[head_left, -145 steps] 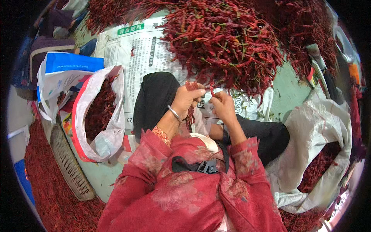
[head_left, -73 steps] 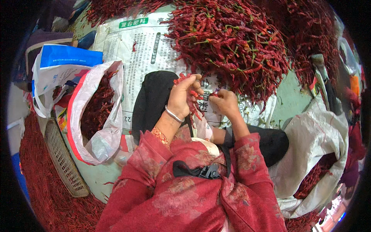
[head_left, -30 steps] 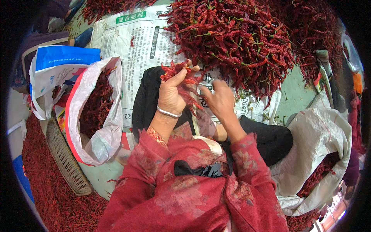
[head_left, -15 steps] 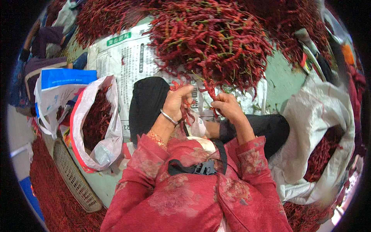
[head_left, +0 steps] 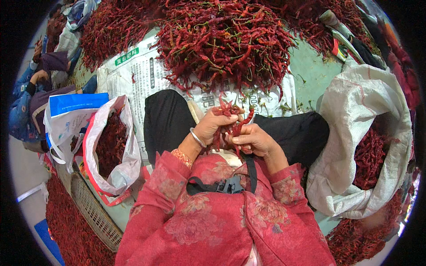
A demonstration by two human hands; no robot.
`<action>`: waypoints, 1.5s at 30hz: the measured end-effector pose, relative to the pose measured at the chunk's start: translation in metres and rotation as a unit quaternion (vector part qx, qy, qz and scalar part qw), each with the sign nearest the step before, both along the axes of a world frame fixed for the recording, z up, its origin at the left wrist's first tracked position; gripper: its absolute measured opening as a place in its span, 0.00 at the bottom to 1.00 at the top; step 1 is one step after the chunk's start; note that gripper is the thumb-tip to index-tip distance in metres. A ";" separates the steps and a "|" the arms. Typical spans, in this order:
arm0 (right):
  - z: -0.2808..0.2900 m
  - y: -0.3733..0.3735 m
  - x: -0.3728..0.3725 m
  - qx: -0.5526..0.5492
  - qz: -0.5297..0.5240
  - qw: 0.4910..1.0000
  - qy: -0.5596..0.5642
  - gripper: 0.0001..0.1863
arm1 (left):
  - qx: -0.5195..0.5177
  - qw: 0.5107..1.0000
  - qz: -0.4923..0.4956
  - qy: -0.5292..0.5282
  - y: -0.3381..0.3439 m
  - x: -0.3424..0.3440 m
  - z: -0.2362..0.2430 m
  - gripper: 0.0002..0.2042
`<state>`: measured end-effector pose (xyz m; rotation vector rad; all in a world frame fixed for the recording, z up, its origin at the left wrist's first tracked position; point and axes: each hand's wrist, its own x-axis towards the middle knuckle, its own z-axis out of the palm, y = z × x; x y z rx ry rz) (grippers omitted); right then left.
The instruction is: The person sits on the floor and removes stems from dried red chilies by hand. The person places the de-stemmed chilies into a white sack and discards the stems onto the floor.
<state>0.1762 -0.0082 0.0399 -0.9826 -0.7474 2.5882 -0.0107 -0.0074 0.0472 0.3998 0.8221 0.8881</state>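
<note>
My left hand (head_left: 210,128), with a silver bangle at the wrist, is closed round a bunch of dried red chillies (head_left: 224,111) that stick out above and below the fingers. Right beside it, my right hand (head_left: 255,141) pinches dried chillies in front of my lap, thumb against the fingers. The two hands nearly touch, so some of what lies between them is hidden. Beyond them a big heap of red chillies (head_left: 222,44) with pale green stems rests on a printed white sack (head_left: 146,80) laid flat.
To the left stand an upright white sack (head_left: 91,164) with a red edge, holding chillies, and a blue-and-white bag (head_left: 75,104). A long woven basket (head_left: 95,213) lies nearby. At right is a large white woven sack (head_left: 341,102) of chillies. Another person's hand (head_left: 40,76) shows far left.
My right hand has drawn back from near the heap toward my left hand, bringing chillies. Both hands are now close together, nearer my body. The view has shifted slightly.
</note>
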 end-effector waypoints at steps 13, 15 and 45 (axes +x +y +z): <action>-0.007 -0.001 -0.015 -0.021 0.058 0.997 -0.043 0.09 | 0.064 0.998 0.012 -0.016 0.010 -0.002 -0.008 0.18; 0.000 -0.002 -0.019 0.007 0.066 0.994 -0.082 0.10 | 0.052 0.999 -0.007 -0.016 0.011 -0.003 -0.004 0.17; 0.009 0.029 -0.014 0.301 -0.185 0.910 -0.216 0.07 | 0.041 0.991 -0.079 0.101 0.004 0.001 -0.009 0.05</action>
